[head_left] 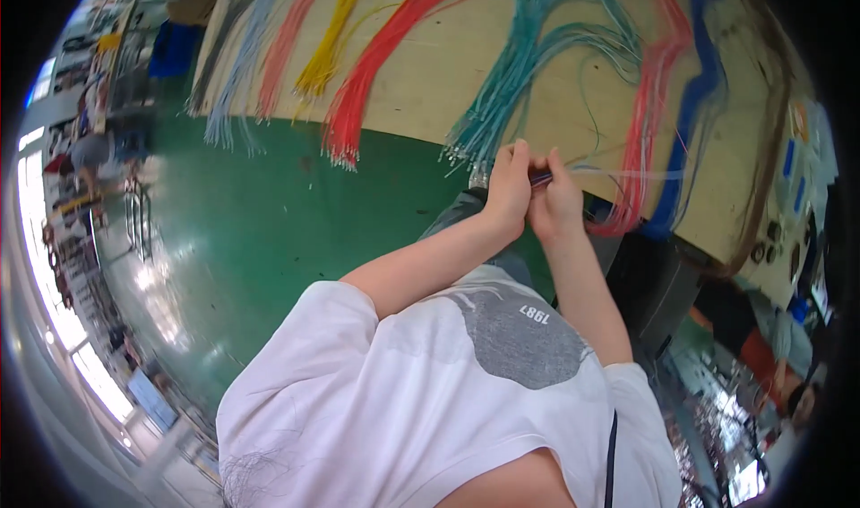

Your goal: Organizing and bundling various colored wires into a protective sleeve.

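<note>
The white T-shirt (430,400) with its grey print fills the lower frame, nearest the lens, and both bare forearms rise from it to meet at the edge of the plywood board (466,69). The left hand (508,190) and right hand (557,205) sit touching, fingertips pinched together on a small dark connector (540,178) held between them. Its long axis runs roughly left to right, from one hand's fingers into the other's; neither hand is clearly nearer. A thin pale wire (627,174) leads off to the right from the connector toward the red wire bundle (640,150). The teal wire bundle (511,87) hangs just above the fingers, its ends close beside the left hand. Below the board lies the green floor (269,230)
</note>
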Demonstrator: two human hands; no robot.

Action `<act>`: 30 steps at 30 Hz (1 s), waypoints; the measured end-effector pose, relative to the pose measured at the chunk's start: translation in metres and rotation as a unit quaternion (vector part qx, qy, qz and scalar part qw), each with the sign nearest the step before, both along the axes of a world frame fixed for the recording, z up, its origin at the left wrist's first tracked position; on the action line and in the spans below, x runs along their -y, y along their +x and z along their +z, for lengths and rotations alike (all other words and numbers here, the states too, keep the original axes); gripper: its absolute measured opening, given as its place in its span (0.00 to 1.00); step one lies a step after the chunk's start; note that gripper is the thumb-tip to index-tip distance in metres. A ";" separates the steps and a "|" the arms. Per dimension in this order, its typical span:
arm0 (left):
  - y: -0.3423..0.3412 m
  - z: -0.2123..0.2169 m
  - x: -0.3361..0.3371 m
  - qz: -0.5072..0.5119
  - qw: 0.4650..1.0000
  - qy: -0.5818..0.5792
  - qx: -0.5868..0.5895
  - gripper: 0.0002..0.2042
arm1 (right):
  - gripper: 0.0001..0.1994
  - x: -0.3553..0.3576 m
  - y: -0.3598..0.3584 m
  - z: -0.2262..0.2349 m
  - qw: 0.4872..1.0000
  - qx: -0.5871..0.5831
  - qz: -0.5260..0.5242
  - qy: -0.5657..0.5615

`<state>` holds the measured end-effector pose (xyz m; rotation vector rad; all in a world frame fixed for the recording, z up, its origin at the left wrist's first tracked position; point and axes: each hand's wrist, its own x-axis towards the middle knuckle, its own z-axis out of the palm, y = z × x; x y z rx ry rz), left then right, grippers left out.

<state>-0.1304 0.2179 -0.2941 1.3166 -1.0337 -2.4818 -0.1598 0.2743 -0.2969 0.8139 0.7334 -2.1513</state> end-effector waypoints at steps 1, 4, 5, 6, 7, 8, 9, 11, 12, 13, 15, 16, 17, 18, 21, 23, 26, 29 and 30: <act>0.001 -0.003 0.003 0.012 1.000 -0.007 -0.001 0.11 | 0.13 0.001 0.000 -0.009 1.000 -0.001 0.012 -0.007; 0.020 -0.010 0.022 -0.044 0.997 0.034 -0.047 0.15 | 0.11 0.002 0.004 -0.024 0.986 0.068 -0.021 -0.154; 0.023 -0.004 0.037 -0.071 0.997 -0.021 0.014 0.16 | 0.11 0.000 -0.001 -0.024 0.985 0.074 -0.023 -0.154; 0.031 -0.014 0.060 -0.116 0.987 -0.112 0.026 0.12 | 0.12 -0.002 -0.008 -0.014 0.996 0.038 -0.011 -0.078; 0.032 -0.027 0.086 -0.132 0.964 -0.209 0.101 0.11 | 0.14 -0.006 -0.017 -0.013 1.000 0.007 0.005 0.000; 0.040 -0.041 0.116 -0.126 0.895 -0.417 0.095 0.11 | 0.15 -0.018 -0.023 -0.013 0.998 -0.007 -0.005 -0.060; 0.042 -0.054 0.150 -0.089 0.822 -0.549 0.122 0.09 | 0.16 -0.033 -0.032 -0.013 0.992 -0.024 -0.017 -0.119; 0.050 -0.059 0.215 -0.091 0.731 -0.661 0.144 0.09 | 0.17 -0.059 -0.044 -0.010 0.991 -0.063 -0.016 -0.115; 0.062 -0.071 0.244 -0.085 0.632 -0.745 0.195 0.10 | 0.17 -0.054 -0.047 0.002 0.991 -0.065 -0.012 -0.116; 0.066 -0.074 0.261 -0.086 0.636 -0.743 0.192 0.10 | 0.17 -0.050 -0.052 0.014 0.995 -0.074 -0.045 0.053; 0.066 -0.077 0.287 -0.155 0.517 -0.812 0.224 0.10 | 0.17 -0.046 -0.060 0.021 0.967 -0.082 -0.083 0.228; 0.066 -0.082 0.296 -0.187 0.506 -0.814 0.218 0.09 | 0.17 -0.053 -0.069 0.017 0.956 -0.061 -0.103 0.269; 0.062 -0.084 0.301 -0.191 0.510 -0.812 0.211 0.09 | 0.17 -0.062 -0.079 0.010 0.942 -0.038 -0.125 0.310; 0.057 -0.086 0.304 -0.236 0.530 -0.790 0.201 0.09 | 0.17 -0.083 -0.088 -0.005 0.938 -0.038 -0.133 0.317; 0.051 -0.090 0.314 -0.270 0.576 -0.755 0.163 0.07 | 0.17 -0.091 -0.086 -0.014 0.946 -0.117 -0.168 0.251; 0.053 -0.085 0.325 -0.323 0.607 -0.713 0.135 0.06 | 0.19 -0.044 -0.061 -0.008 0.936 -0.165 -0.191 0.244; 0.051 -0.062 0.331 -0.353 0.660 -0.657 0.095 0.05 | 0.21 0.087 0.020 -0.002 0.954 -0.064 -0.019 0.291; 0.033 -0.054 0.342 -0.329 0.695 -0.638 0.053 0.05 | 0.21 0.130 0.091 -0.035 0.955 0.006 0.154 0.253; 0.031 -0.055 0.347 -0.290 0.684 -0.666 0.065 0.05 | 0.21 0.139 0.100 -0.045 0.928 -0.086 0.236 0.275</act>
